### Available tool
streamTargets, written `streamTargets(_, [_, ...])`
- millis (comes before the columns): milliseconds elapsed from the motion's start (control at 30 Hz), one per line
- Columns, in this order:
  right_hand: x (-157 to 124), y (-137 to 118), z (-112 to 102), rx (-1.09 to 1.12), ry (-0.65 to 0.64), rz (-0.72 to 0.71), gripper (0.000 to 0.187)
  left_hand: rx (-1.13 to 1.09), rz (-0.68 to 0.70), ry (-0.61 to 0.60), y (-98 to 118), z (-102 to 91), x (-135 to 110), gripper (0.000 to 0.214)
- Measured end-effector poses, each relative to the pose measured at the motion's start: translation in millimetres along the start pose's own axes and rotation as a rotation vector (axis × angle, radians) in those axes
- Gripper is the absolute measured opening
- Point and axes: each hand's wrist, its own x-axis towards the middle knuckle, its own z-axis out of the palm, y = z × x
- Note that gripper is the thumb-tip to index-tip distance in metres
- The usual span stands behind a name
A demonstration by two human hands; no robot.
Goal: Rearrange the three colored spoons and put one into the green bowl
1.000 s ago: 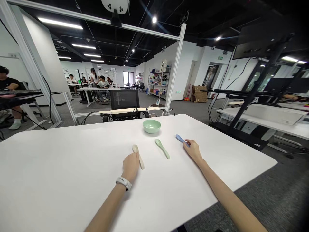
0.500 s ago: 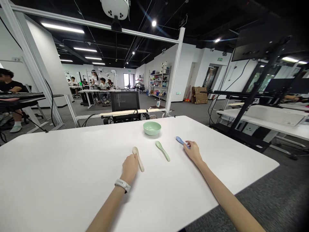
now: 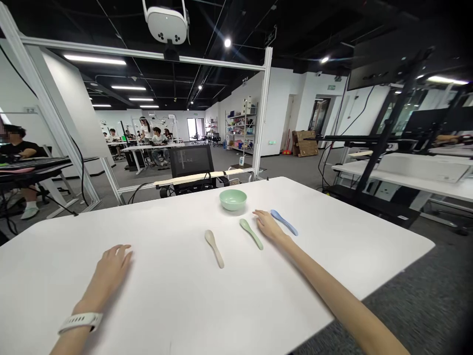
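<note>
A green bowl (image 3: 233,200) stands toward the far edge of the white table. Three spoons lie apart in front of it: a beige spoon (image 3: 214,248), a light green spoon (image 3: 252,234) and a blue spoon (image 3: 284,223). Between the green and blue spoons is my right hand (image 3: 269,225), fingers stretched toward the bowl and holding nothing. My left hand (image 3: 111,268), with a white band on its wrist, hovers or rests over the left of the table, fingers apart and empty. Whether either hand touches the tabletop I cannot tell.
The white table (image 3: 166,296) has rounded corners. Beyond it are a black mesh chair (image 3: 191,161) and a metal frame (image 3: 263,113). At the right, a black stand (image 3: 377,143) rises by another desk. A seated person (image 3: 18,148) is at far left, with several people farther back.
My left hand has let go of the beige spoon and moved left. My right hand has left the blue spoon and shifted left toward the green one. The view has tilted slightly.
</note>
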Motion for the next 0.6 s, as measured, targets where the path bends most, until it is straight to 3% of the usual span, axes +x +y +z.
streamTargets(100, [5.0, 1.5, 9.4, 0.004, -0.041, 0.045, 0.051, 0.084, 0.009, 0.089, -52.4, 21.9, -1.0, 0.074])
streamTargets(267, [-0.7, 5.1, 14.9, 0.020, -0.060, 0.085, 0.050, 0.147, -0.077, 0.003, -110.3, 60.3, 0.2, 0.079])
streamTargets(400, [-3.6, 1.4, 11.9, 0.034, -0.056, 0.093, 0.049, 0.177, -0.063, -0.015, -117.8, 68.2, -0.8, 0.078])
streamTargets(600, [-3.1, 3.3, 13.9, 0.048, -0.030, 0.080, 0.046, 0.244, -0.101, -0.013, -102.0, 60.0, -2.9, 0.063])
